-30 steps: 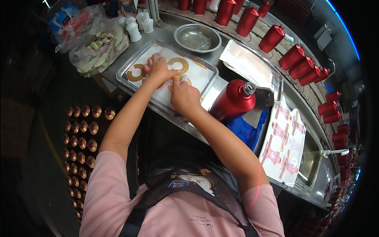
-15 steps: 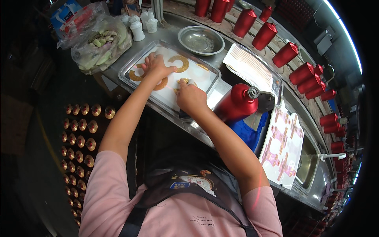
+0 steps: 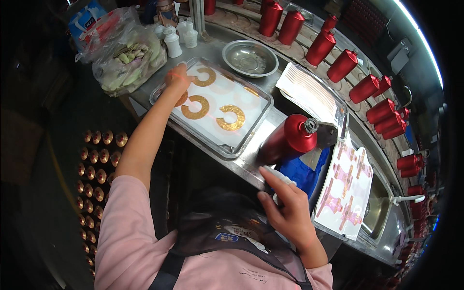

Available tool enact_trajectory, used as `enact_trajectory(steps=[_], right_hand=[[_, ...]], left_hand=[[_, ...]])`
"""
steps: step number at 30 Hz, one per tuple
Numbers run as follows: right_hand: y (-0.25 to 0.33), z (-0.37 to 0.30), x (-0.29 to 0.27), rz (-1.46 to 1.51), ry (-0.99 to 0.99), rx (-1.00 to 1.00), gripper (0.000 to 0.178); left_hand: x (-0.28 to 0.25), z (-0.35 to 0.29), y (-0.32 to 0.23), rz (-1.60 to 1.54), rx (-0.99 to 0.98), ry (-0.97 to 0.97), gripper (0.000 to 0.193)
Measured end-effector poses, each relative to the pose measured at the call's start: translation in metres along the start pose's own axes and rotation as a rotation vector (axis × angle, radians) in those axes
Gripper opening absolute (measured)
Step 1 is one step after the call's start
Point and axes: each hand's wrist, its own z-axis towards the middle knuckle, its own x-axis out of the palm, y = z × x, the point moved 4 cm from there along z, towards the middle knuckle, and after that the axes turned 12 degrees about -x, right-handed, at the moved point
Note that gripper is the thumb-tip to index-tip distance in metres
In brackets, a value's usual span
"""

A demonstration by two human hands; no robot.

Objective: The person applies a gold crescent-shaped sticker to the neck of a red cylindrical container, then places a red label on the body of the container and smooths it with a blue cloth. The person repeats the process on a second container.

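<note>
While the left hand reaches over the rectangular metal tray between 10 and 11 o'clock from its middle, its fingertips are hidden, so I cannot tell whether it grasps anything. Off the tray near 5 o'clock, the right hand has its index finger and thumb apart; something white lies along its fingers, whether gripped or worn I cannot tell. On the tray's white sheet lie gold C-shaped pieces: one near 4 o'clock, one at 9, one toward 12, and another partly behind the left wrist. A red bottle with an uncapped neck stands at 4 o'clock from the tray, and a round metal bowl sits on the table at 1 o'clock.
</note>
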Motion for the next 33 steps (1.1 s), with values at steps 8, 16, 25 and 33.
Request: enact_trajectory(steps=[8,16,25,33], right_hand=[[-0.034,-0.064,-0.027,0.189,-0.302,0.259,0.045],[-0.046,-0.076,-0.028,0.179,-0.313,0.243,0.044],[-0.042,-0.054,-0.012,0.401,-0.129,0.223,0.035],[-0.077,0.023,0.102,1.136,-0.199,0.503,0.036]], left_hand=[[0.0,0.001,-0.005,0.026,-0.139,-0.149,0.045],[0.015,0.021,0.009,0.023,0.018,-0.386,0.026],[-0.035,-0.022,-0.026,-0.294,0.227,-0.282,0.028],[-0.104,-0.175,-0.066,-0.745,0.223,0.262,0.045]])
